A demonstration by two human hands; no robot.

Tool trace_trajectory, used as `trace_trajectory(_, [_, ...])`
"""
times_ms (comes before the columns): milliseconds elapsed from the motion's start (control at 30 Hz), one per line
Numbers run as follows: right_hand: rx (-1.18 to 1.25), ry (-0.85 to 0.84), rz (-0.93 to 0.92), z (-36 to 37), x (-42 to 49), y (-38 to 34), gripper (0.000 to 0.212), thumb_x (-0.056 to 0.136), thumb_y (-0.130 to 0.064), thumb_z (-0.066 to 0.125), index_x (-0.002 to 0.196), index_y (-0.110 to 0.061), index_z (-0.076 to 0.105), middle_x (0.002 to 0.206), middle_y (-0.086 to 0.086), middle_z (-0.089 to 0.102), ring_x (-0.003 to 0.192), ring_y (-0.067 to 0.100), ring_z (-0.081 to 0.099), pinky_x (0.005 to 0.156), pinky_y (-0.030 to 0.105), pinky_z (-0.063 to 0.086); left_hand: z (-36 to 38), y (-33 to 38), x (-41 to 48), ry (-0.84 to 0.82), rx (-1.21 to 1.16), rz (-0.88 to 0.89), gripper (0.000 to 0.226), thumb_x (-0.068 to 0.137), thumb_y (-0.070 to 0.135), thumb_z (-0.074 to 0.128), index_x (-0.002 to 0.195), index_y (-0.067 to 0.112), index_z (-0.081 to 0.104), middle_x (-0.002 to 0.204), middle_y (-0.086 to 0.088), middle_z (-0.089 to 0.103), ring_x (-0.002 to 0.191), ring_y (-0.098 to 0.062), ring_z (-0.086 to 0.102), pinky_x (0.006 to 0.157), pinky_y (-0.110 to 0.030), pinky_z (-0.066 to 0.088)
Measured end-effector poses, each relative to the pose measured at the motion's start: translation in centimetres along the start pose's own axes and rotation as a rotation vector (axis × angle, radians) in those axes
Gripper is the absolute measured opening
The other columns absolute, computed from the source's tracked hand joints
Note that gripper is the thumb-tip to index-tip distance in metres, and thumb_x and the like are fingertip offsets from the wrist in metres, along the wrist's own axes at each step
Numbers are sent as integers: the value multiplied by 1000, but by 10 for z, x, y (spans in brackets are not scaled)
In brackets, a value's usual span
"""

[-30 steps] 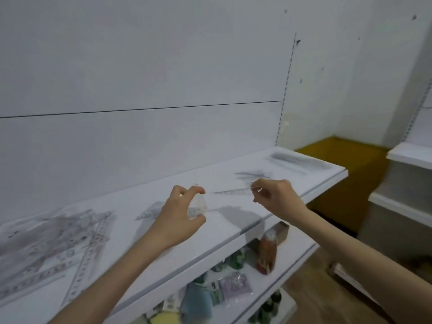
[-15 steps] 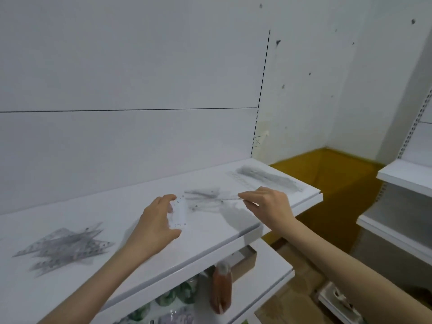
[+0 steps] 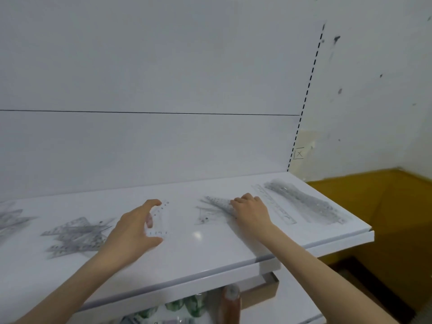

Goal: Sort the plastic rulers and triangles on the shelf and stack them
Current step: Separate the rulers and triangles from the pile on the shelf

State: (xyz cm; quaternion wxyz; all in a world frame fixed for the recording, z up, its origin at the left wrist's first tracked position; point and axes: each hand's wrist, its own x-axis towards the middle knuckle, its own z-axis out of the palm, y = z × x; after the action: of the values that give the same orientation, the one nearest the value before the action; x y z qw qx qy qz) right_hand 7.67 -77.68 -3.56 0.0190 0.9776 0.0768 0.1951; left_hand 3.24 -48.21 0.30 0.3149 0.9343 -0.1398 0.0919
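Head cam is pretty smeary, so most of the clear plastic on the white shelf (image 3: 210,253) reads as grey blur. Left hand (image 3: 133,230) has its fingers curled around a small see-through protractor (image 3: 159,220), thumb below and forefinger on top; I can just make out digits along its bottom edge, something like 3 2 1 0. Right hand (image 3: 250,211) lies flat, fingers pressing down on a pile of triangles (image 3: 215,204), partly covering it, so can't tell if it's actually gripping one. A long ruler (image 3: 273,204) lies just beside that hand, with a ruler stack (image 3: 304,202) further right. Another messy heap (image 3: 74,235) sits left; more plastic is cut off at the left edge. A boxed X mark (image 3: 299,153) is scribbled on the wall. Stuff on the lower shelf is mostly hidden.
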Motion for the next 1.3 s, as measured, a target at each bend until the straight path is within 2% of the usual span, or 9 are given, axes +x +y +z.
trace_trajectory(133, [267, 34, -92, -15, -8, -8, 48, 83, -4, 49, 130, -8, 55, 127, 3, 61, 119, 27, 48, 90, 37, 43, 11, 13, 5, -47, -28, 32, 67, 66, 22, 79, 122, 37, 43, 89, 10, 54, 80, -13, 57, 72, -34, 49])
trace_trajectory(300, [605, -44, -304, -50, -14, -53, 59, 91, -34, 60, 144, -24, 37, 143, -8, 46, 132, 7, 34, 106, 23, 27, 11, 22, 7, -113, -65, 86, 61, 65, 22, 79, 110, 35, 41, 95, 15, 56, 74, -8, 57, 64, -29, 48])
trace_trajectory(400, [793, -83, -277, -55, -5, -78, 41, 93, -30, 60, 133, -27, 53, 128, -8, 59, 117, 3, 48, 97, 18, 37, 0, 16, -1, -127, -61, 81, 56, 66, 24, 80, 107, 36, 44, 98, 19, 57, 75, -8, 58, 68, -31, 51])
trace_trajectory(500, [921, -126, -222, -57, 15, -102, 15, 91, -19, 63, 103, -22, 71, 99, -5, 70, 87, 4, 60, 78, 21, 47, -19, 0, -13, -141, 33, 38, 50, 71, 30, 77, 109, 38, 46, 97, 21, 55, 74, -5, 54, 62, -22, 46])
trace_trajectory(667, [1022, -224, -175, -46, 51, -164, 16, 90, -13, 60, 88, -23, 72, 81, -4, 68, 69, -1, 56, 65, 10, 41, -78, -71, -49, -40, 234, -143, 37, 81, 33, 67, 113, 36, 49, 86, 18, 59, 70, 0, 49, 60, -21, 38])
trace_trajectory(800, [1002, -257, -138, -30, 77, -234, 18, 92, -10, 56, 95, -10, 73, 77, -5, 64, 70, 3, 56, 60, 5, 39, -129, -124, -84, 79, 282, -353, 27, 84, 29, 65, 109, 30, 54, 81, 13, 61, 68, -3, 53, 65, -27, 47])
trace_trajectory(933, [813, -245, -104, -9, 95, -277, 17, 87, -16, 57, 90, -15, 73, 93, 0, 71, 86, 16, 63, 77, 29, 51, -162, -154, -110, 166, 344, -466, 19, 85, 30, 63, 103, 30, 57, 75, 9, 61, 69, -5, 56, 71, -30, 52])
trace_trajectory(1067, [566, -176, -128, -2, 97, -284, 22, 82, -24, 60, 101, -20, 70, 111, 1, 62, 105, 21, 55, 86, 31, 45, -180, -174, -131, 191, 381, -547, 13, 86, 33, 62, 98, 30, 58, 76, 9, 60, 71, -6, 56, 71, -28, 51])
trace_trajectory(1300, [684, -57, -366, -26, 113, -325, 21, 88, -13, 59, 106, -14, 69, 109, 4, 64, 103, 20, 57, 86, 27, 43, -195, -188, -165, 282, 396, -645, 12, 88, 37, 61, 95, 28, 56, 83, 8, 61, 76, -7, 56, 76, -26, 51])
